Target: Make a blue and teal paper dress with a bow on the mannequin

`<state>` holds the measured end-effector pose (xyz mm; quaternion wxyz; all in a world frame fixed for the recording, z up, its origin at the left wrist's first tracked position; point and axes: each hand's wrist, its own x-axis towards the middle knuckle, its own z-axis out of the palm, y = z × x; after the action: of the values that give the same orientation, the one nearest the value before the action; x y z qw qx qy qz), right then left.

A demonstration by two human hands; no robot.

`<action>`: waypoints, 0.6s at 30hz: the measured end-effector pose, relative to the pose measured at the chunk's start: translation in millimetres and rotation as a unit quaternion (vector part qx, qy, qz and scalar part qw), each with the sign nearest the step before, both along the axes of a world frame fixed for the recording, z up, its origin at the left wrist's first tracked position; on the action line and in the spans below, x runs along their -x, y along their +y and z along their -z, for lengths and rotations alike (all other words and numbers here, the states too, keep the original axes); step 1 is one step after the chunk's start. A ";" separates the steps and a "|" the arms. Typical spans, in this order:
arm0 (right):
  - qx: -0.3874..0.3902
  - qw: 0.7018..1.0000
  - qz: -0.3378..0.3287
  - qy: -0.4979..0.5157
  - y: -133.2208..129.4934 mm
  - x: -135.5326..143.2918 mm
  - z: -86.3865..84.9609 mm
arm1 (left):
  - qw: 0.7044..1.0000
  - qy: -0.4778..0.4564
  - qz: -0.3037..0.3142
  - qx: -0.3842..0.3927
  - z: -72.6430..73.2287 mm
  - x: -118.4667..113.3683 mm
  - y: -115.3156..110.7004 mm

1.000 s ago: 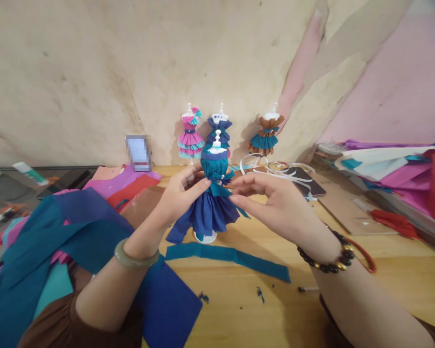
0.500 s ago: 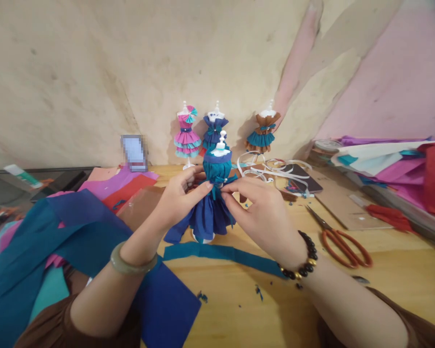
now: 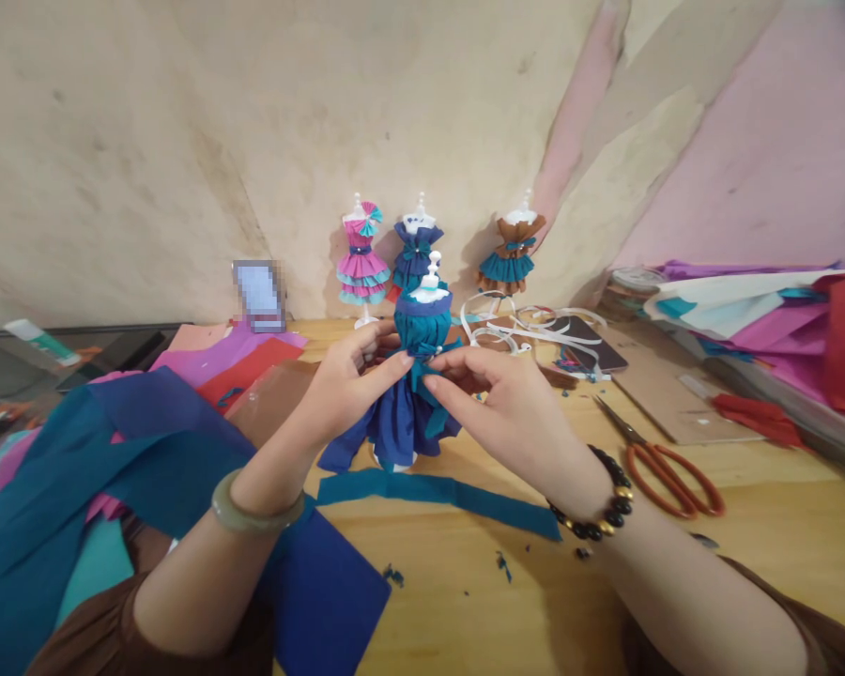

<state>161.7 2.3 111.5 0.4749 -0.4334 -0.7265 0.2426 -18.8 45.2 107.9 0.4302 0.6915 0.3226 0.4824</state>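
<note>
A miniature dress form [image 3: 430,293] stands upright before me, wearing a gathered teal bodice [image 3: 422,330] and a dark blue skirt [image 3: 387,427]. My left hand [image 3: 342,380] is closed around its waist from the left, thumb at the front and the other fingers partly hidden behind. At the right of the waist, the thumb and fingers of my right hand [image 3: 511,404] pinch a teal paper strip [image 3: 437,413] whose end hangs over the skirt. A small pearl-like bead sits at the waist. Another teal paper strip [image 3: 437,490] lies flat on the table in front of the base.
Behind stand a pink dress form [image 3: 361,258], a blue one [image 3: 418,242] and a brown-and-teal one [image 3: 511,253]. Orange-handled scissors [image 3: 666,469] lie at right beside cardboard [image 3: 668,394]. Coloured paper sheets [image 3: 147,451] are piled at left; a phone [image 3: 259,296] leans on the wall.
My right hand has shifted slightly, its fingers a bit further apart, and a teal strip end now hangs lower over the skirt. My left hand stays at the waist.
</note>
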 end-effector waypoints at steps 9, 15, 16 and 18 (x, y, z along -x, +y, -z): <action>-0.163 0.980 0.081 -0.079 5.3 2.8 4.8 | 1.000 0.002 -0.001 0.005 -1.2 -1.2 -1.3; -0.185 0.975 0.093 -0.085 6.7 4.6 5.5 | 1.000 0.007 0.012 -0.005 0.3 1.0 -0.4; -0.183 0.975 0.094 -0.086 6.4 4.6 5.4 | 1.000 0.012 0.012 -0.005 0.5 1.7 -0.4; -0.179 0.976 0.096 -0.085 6.1 4.4 5.4 | 1.000 0.026 0.008 -0.002 0.6 2.7 -0.5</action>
<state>157.3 8.4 106.1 0.5025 -0.4286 -0.7505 0.0244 -21.6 44.7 107.3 0.4241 0.7069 0.3277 0.4615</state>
